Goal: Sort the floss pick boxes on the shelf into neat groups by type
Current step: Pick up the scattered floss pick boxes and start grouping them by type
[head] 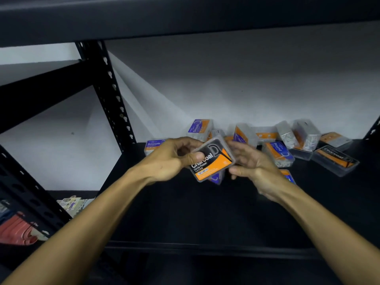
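Right now the left hand (172, 159) pinches a Charcoal floss pick box (211, 159), thumb on its label, held in the air above the black shelf (185, 212), in front of the jumbled boxes along the back wall. The right hand (250, 163) hovers at the box's right edge, fingers (236, 146) loosely spread and grasping nothing that I can make out. I'd carry this box over to the other Charcoal box (335, 159), far right of it, and lay it flat, label up, edges squared.

Both forearms were totally bare, no sleeves, and neither the left hand (167, 159) nor right hand (254, 164) had rings or a watch.
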{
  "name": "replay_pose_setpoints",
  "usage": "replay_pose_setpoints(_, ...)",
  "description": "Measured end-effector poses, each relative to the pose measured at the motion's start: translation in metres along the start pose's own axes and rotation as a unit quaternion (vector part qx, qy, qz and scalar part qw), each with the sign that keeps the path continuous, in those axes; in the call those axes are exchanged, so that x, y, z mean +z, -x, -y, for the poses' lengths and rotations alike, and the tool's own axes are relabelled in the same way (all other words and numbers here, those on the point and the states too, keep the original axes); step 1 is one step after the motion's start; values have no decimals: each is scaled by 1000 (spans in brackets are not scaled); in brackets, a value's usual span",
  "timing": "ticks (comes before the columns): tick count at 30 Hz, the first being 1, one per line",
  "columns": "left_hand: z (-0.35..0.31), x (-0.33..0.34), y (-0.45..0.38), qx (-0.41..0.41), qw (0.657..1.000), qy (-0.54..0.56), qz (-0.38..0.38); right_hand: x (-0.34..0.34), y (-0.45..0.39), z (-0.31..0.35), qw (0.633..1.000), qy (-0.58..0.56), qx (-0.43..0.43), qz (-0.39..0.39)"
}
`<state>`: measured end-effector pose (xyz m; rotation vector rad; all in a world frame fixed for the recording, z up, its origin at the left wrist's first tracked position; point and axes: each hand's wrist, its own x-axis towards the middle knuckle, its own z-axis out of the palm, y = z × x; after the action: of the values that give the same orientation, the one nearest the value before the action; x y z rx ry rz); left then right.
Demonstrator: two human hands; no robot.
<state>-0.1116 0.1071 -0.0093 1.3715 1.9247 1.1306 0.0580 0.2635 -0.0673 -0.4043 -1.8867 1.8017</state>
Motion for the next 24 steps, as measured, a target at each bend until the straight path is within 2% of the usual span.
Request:
replay_pose_setpoints(2,6,-6,4,-3,999,-4,-38,-9,-4,-5,990,83,-19,-109)
replay_pose_setpoints(4,15,-12,7,-15,997,-2,-82,-12,-8,-13,974,156,-18,-161)
replay_pose_setpoints(8,34,-16,15,-53,990,40,-126,2,-13,-36,963,235,30,-133)
replay_pose_setpoints(12,45,-16,25,-69,990,61,-111,20,-20,-49,957,264,48,-108)
replay_pose_setpoints(17,54,-23,36,-72,989,64,-112,31,-25,-57,947,290,66,-121)
replay_pose_setpoints(20,60,-32,42,-68,990,42,-112,33,-25,-52,941,313,48,-117)
replay_pose_setpoints(24,75,-46,50,-72,989,-57,-116,40,-15,-30,915,395,-14,-77)
